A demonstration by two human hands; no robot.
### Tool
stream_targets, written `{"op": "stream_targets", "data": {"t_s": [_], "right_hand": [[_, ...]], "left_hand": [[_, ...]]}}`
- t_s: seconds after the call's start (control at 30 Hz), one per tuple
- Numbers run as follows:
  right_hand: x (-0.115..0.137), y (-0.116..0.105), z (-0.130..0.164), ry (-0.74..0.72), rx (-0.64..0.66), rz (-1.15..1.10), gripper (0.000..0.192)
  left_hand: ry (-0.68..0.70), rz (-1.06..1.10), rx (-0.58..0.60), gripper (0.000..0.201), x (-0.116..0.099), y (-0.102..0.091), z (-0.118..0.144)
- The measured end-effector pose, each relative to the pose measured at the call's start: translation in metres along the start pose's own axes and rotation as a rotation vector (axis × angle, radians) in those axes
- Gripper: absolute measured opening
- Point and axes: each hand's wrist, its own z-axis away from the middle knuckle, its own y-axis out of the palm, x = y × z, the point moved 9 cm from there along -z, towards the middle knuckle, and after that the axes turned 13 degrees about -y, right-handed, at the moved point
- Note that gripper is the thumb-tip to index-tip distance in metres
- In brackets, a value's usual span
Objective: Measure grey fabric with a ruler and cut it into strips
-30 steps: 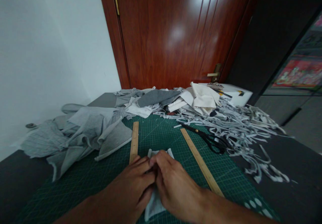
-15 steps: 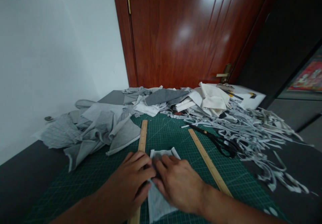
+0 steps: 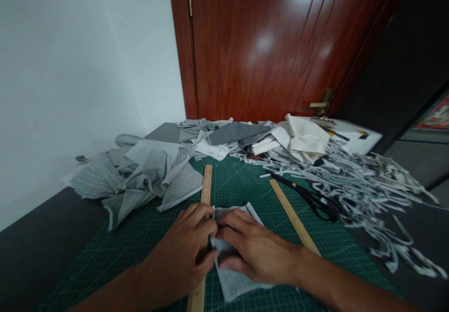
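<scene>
Behind the dark tabletop (image 3: 42, 237) stand a white wall and a closed reddish wooden door (image 3: 266, 45) with a brass handle (image 3: 320, 104), and we look down at a green cutting mat (image 3: 238, 185) that covers the middle of the surface. We press both hands on a small grey fabric piece (image 3: 235, 284) that lies flat on the near part of the mat. Our left hand (image 3: 182, 256) rests across a wooden ruler (image 3: 206, 185) that runs away from us along the fabric's left edge, its fingers (image 3: 196, 211) spread flat and grasping nothing. Our right hand (image 3: 259, 251) lies on the fabric itself, fingers pressed down and touching those of the left hand, not closed around anything. A second wooden ruler (image 3: 293, 216) lies aslant just to the right, and black scissors (image 3: 315, 202) lie beside it, near a tangle of cut grey strips (image 3: 372, 185) that spreads to the right edge of the tabletop. Crumpled grey cloth (image 3: 140, 176) covers the mat's far left corner, and folded white and grey pieces (image 3: 280, 139) are heaped along the far edge by the door. Open green mat shows between the two rulers and to the left of our left hand, and bare tabletop lies at the near left.
</scene>
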Motion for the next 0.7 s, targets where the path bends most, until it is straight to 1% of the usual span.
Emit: {"op": "stream_targets", "data": {"t_s": [0.07,0.17,0.3,0.37,0.57,0.63,0.7], "right_hand": [[-0.005,0.000,0.000,0.016,-0.009,-0.079,0.060],[-0.011,0.002,-0.001,0.060,0.004,-0.135,0.084],[-0.020,0.007,0.000,0.155,0.067,-0.201,0.112],[-0.024,0.010,0.001,0.198,0.098,-0.229,0.123],[-0.026,0.013,0.001,0.277,0.118,-0.247,0.152],[-0.028,0.015,0.001,0.316,0.122,-0.241,0.160],[-0.030,0.017,0.003,0.353,0.132,-0.243,0.165]], "left_hand": [[-0.002,0.025,-0.016,0.021,0.005,0.000,0.002],[-0.014,0.059,-0.056,0.024,0.013,-0.001,0.005],[-0.111,0.070,-0.151,0.026,0.028,-0.008,0.003],[-0.169,0.079,-0.170,0.029,0.034,-0.010,0.000],[-0.299,0.101,-0.150,0.049,0.053,-0.012,-0.011],[-0.321,0.123,-0.113,0.051,0.055,-0.013,-0.015],[-0.361,0.155,-0.049,0.048,0.056,-0.015,-0.019]]}}
